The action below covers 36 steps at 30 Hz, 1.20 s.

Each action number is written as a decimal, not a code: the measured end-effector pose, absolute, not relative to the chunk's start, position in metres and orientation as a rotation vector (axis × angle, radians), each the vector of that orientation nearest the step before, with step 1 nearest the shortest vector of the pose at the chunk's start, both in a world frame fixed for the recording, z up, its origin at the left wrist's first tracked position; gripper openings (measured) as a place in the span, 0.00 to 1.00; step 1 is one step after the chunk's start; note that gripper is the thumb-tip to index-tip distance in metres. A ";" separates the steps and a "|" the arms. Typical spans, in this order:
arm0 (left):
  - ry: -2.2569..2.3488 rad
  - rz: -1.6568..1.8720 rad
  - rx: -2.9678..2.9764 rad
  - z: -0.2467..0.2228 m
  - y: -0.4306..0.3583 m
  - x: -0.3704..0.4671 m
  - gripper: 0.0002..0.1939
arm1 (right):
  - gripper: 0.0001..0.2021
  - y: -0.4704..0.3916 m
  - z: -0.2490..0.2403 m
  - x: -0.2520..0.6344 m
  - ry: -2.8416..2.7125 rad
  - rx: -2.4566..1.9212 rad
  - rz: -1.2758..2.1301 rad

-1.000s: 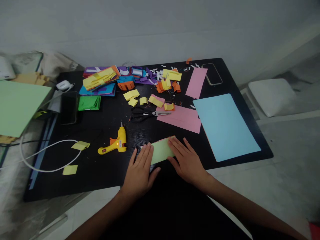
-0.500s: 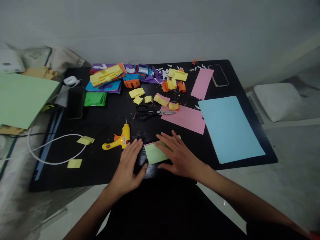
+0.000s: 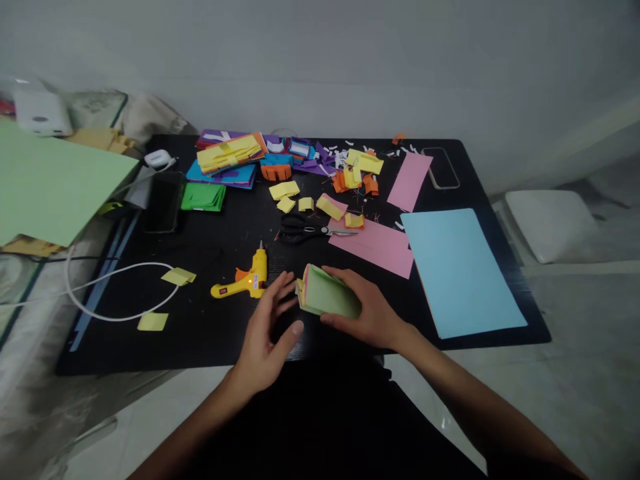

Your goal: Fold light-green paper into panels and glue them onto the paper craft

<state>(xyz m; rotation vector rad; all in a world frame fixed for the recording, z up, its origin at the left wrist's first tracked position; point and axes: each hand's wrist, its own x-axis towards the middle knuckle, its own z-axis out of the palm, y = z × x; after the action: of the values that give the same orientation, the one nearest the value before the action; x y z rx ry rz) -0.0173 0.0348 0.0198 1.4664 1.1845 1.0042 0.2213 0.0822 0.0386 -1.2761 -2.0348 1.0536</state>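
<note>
My right hand (image 3: 367,310) grips a folded stack of paper (image 3: 327,293), with pale green outermost and pink and yellow showing along its left edge. The stack is tilted up off the black table. Just to its left, my left hand (image 3: 270,337) is open, thumb and fingers apart, holding nothing. Beyond that hand lies a yellow glue gun (image 3: 245,277) with a lit orange light. Black-handled scissors (image 3: 313,231) rest farther back, their blades over a pink paper sheet (image 3: 375,247).
Blue paper sheets (image 3: 463,273) lie at the right. Folded yellow strips (image 3: 230,153), a green paper bundle (image 3: 203,197) and paper scraps (image 3: 340,158) fill the back. A white cable (image 3: 120,267) loops at the left beside a dark phone (image 3: 164,202).
The green paper lay flat under my right hand; now that hand has gripped and raised it on edge. My left hand has turned, its fingers spread beside the stack. The view has shifted slightly.
</note>
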 end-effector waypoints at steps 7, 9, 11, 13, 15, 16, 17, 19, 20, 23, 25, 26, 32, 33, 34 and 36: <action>1.114 0.980 1.207 0.029 0.041 0.022 0.43 | 0.35 0.069 0.031 0.209 -1.784 -1.273 1.070; 1.142 0.991 1.217 0.032 0.043 0.026 0.42 | 0.35 0.066 0.029 0.206 -1.805 -1.231 1.026; 1.179 1.005 1.232 0.034 0.046 0.027 0.40 | 0.34 0.063 0.028 0.203 -1.847 -1.205 0.985; 1.203 1.015 1.254 0.036 0.047 0.028 0.38 | 0.36 0.061 0.028 0.200 -1.909 -1.201 0.949; 1.200 1.011 1.276 0.038 0.049 0.030 0.36 | 0.41 0.058 0.029 0.198 -1.971 -1.220 0.915; 1.198 1.011 1.283 0.039 0.049 0.030 0.36 | 0.44 0.057 0.030 0.198 -1.998 -1.232 0.899; 1.199 1.014 1.285 0.040 0.051 0.030 0.35 | 0.47 0.056 0.031 0.199 -2.019 -1.240 0.890; 1.206 1.029 1.274 0.043 0.054 0.030 0.33 | 0.50 0.055 0.035 0.203 -2.033 -1.237 0.895; 1.205 1.047 1.257 0.045 0.057 0.030 0.31 | 0.49 0.055 0.037 0.206 -2.018 -1.224 0.911; 1.156 1.093 1.179 0.052 0.066 0.027 0.26 | 0.38 0.058 0.041 0.216 -1.845 -1.182 1.007; 1.109 1.087 1.126 0.056 0.071 0.025 0.21 | 0.27 0.062 0.043 0.223 -1.652 -1.193 1.117; 1.084 1.073 1.103 0.057 0.072 0.024 0.19 | 0.24 0.063 0.043 0.225 -1.557 -1.204 1.185; 0.854 1.036 0.940 0.041 0.075 0.016 0.15 | 0.15 0.072 0.048 0.235 -1.473 -1.295 1.453; 0.828 1.030 0.921 0.038 0.075 0.014 0.15 | 0.11 0.073 0.050 0.237 -1.513 -1.333 1.440; 0.811 1.022 0.916 0.035 0.077 0.011 0.15 | 0.08 0.074 0.052 0.238 -1.551 -1.371 1.412; 0.791 1.000 0.964 0.034 0.081 0.004 0.17 | 0.06 0.075 0.057 0.241 -1.631 -1.426 1.331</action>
<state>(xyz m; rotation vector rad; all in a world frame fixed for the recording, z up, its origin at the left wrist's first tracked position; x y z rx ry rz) 0.0035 0.0806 0.0345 0.9639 0.7912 1.0000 0.2411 0.0745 0.0575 -1.4259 -1.6313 1.3311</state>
